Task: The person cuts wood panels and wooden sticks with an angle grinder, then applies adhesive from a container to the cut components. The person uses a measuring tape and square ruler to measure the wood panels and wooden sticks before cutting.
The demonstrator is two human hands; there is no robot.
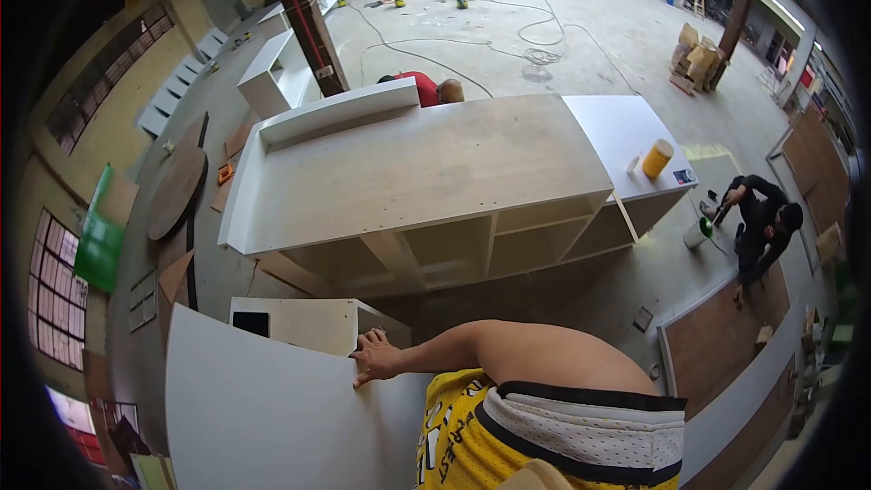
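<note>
A large white panel (263, 399) with a curved edge fills the lower left. My right hand (376, 358) is at its far edge, the thumb on the white face and the fingers bent over the edge. Just beyond the fingers stands a small pale cabinet box (313, 319), a dark flat rectangular object (251, 323) on its top. My left hand is out of view. My right arm reaches leftward across the front of a yellow jersey.
A long cabinet (426, 172) lies beyond, with a yellow container (658, 157) on its white end. Behind it bends a person in red (426, 88). At right, a person in dark clothes (762, 222) crouches by a brown panel (717, 345). Cables (542, 56) cross the floor.
</note>
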